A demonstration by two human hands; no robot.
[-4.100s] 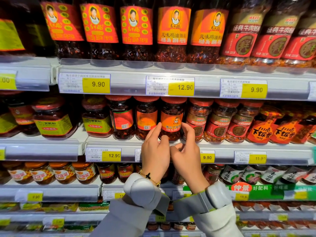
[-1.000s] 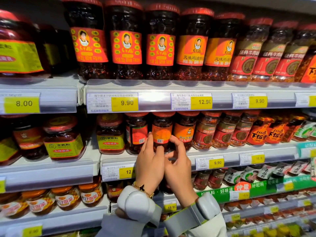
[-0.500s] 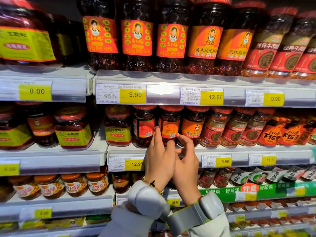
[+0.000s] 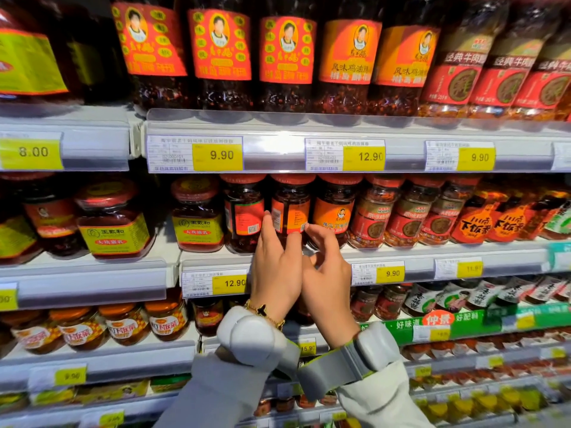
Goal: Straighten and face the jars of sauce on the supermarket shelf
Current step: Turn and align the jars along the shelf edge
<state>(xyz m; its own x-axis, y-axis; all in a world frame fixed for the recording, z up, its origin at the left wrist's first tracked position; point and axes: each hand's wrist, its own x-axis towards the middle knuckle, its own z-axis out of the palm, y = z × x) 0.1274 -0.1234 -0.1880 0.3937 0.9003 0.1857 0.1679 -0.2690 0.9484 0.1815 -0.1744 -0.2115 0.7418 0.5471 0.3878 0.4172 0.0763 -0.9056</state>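
Note:
On the middle shelf stands a row of red-lidded sauce jars. Both hands hold one orange-labelled jar in that row. My left hand presses its fingers on the jar's left side. My right hand pinches its lower right edge. This jar shows the back of its label, with a barcode strip. The jar to its left also shows small print and a code. To the right, another jar has its orange front label facing out.
Tall chili-oil jars line the shelf above, just over the price rail. Squat yellow-labelled jars stand to the left, red beef-sauce jars to the right. Lower shelves hold small jars and sachets.
The camera has moved closer. The jar between my hands has turned, its front label replaced by the back of the label. My hands stay on the same jar.

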